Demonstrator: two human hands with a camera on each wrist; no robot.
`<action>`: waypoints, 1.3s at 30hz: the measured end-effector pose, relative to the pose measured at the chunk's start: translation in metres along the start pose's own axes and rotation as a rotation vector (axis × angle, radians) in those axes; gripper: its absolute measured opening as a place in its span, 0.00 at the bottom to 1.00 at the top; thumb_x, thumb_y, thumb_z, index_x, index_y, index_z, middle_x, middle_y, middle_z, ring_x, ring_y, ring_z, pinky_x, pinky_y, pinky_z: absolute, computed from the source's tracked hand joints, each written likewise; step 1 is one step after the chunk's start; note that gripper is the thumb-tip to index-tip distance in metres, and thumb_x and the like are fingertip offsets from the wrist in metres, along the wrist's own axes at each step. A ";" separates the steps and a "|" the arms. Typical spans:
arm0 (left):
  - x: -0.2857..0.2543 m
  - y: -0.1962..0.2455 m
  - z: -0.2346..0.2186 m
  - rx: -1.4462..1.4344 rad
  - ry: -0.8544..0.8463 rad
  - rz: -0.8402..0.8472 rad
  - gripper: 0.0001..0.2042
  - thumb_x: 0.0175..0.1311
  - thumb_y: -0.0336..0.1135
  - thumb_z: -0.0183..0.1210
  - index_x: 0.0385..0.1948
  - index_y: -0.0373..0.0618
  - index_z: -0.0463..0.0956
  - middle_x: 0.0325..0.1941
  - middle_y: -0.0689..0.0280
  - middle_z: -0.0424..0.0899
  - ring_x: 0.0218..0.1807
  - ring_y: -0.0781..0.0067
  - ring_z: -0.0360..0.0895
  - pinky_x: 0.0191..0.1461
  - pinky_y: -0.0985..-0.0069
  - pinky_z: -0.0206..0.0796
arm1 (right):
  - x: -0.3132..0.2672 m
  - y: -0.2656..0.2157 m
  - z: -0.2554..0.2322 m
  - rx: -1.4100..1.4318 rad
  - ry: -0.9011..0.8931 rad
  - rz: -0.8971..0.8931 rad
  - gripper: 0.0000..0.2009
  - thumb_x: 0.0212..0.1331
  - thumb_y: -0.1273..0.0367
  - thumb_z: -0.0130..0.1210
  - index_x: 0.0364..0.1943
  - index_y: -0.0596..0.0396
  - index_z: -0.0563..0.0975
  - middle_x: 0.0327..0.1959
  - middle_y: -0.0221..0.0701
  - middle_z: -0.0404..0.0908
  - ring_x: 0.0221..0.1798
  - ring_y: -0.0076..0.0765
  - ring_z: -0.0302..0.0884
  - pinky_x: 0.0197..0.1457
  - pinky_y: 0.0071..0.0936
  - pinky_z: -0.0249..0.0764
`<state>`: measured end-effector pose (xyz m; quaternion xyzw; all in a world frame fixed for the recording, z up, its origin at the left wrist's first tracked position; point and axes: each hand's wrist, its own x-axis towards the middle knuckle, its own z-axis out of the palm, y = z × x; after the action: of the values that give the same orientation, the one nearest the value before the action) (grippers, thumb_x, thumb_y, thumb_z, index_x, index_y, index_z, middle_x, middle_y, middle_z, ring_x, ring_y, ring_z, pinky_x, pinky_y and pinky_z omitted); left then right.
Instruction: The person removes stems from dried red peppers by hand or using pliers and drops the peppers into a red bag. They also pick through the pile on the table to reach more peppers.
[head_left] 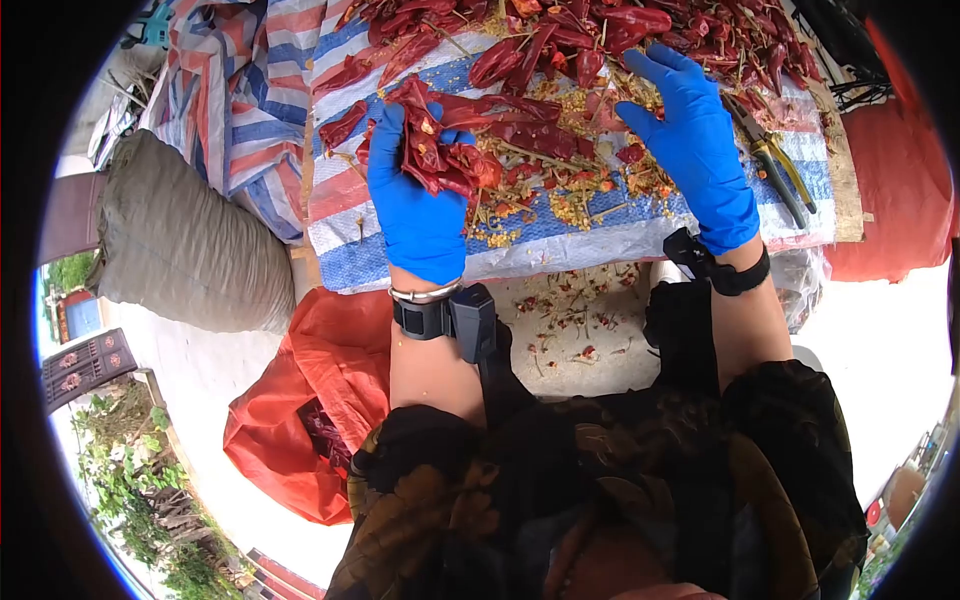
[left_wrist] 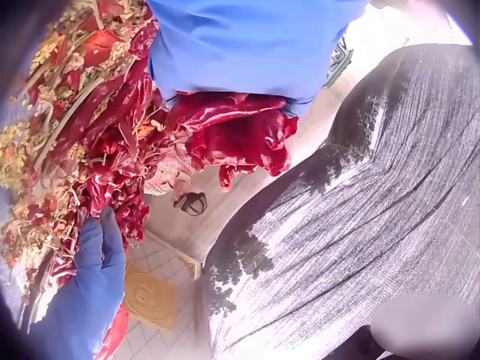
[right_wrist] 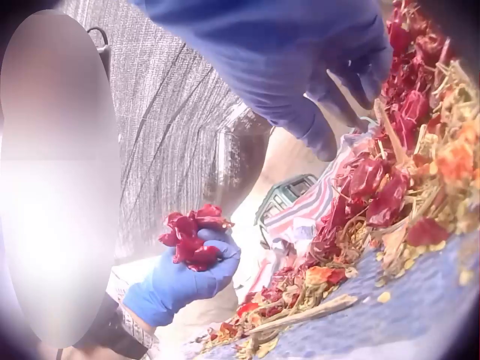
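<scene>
My left hand (head_left: 422, 225), in a blue glove, grips a bunch of dried red chili peppers (head_left: 432, 160) above the near left part of the striped sheet (head_left: 350, 265). In the left wrist view, the held chilies (left_wrist: 240, 139) stick out below the gloved palm. My right hand (head_left: 700, 150), also gloved in blue, reaches over the sheet with fingers spread and nothing in its grasp. Its fingertips are close to the front of a big pile of dried chilies (head_left: 570, 45). Loose seeds, stems and broken chili pieces (head_left: 575, 205) lie between the hands.
A cutting tool with yellow and black handles (head_left: 775, 170) lies right of my right hand. A full grey sack (head_left: 185, 235) stands at left. Below it, an open red bag (head_left: 300, 400) holds dark red chilies. Another red sack (head_left: 890, 190) is at right. Stems litter the floor (head_left: 580, 340).
</scene>
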<state>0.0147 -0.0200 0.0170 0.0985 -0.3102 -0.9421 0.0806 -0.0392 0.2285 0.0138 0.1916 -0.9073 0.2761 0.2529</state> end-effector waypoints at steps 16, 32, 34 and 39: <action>0.002 -0.012 0.016 0.129 0.040 -0.010 0.14 0.55 0.33 0.57 0.43 0.39 0.71 0.39 0.60 0.78 0.42 0.67 0.76 0.49 0.73 0.69 | 0.002 -0.038 0.028 0.762 -0.216 0.188 0.11 0.56 0.76 0.50 0.42 0.52 0.75 0.41 0.32 0.78 0.41 0.28 0.75 0.45 0.21 0.70; -0.013 -0.035 0.031 0.409 -0.160 -0.126 0.15 0.52 0.24 0.56 0.43 0.36 0.72 0.39 0.64 0.78 0.39 0.75 0.76 0.45 0.79 0.68 | -0.003 -0.041 -0.016 0.877 -0.268 0.136 0.16 0.56 0.60 0.54 0.43 0.56 0.74 0.30 0.27 0.77 0.29 0.25 0.72 0.35 0.23 0.69; -0.015 -0.035 0.035 0.471 -0.219 -0.188 0.13 0.49 0.25 0.61 0.38 0.40 0.73 0.35 0.66 0.79 0.37 0.79 0.75 0.42 0.80 0.69 | -0.004 -0.040 -0.017 0.648 -0.271 0.139 0.15 0.56 0.61 0.54 0.41 0.56 0.75 0.29 0.28 0.77 0.28 0.25 0.71 0.34 0.24 0.68; -0.026 -0.025 0.043 0.665 -0.346 -0.231 0.14 0.48 0.26 0.63 0.38 0.39 0.73 0.35 0.67 0.79 0.37 0.79 0.75 0.43 0.80 0.68 | -0.002 -0.041 -0.025 0.960 -0.482 0.268 0.11 0.59 0.62 0.51 0.31 0.56 0.77 0.22 0.28 0.76 0.23 0.23 0.69 0.28 0.20 0.66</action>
<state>0.0272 0.0304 0.0393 -0.0066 -0.5944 -0.7958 -0.1157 -0.0086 0.2123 0.0470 0.2260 -0.7283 0.6367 -0.1147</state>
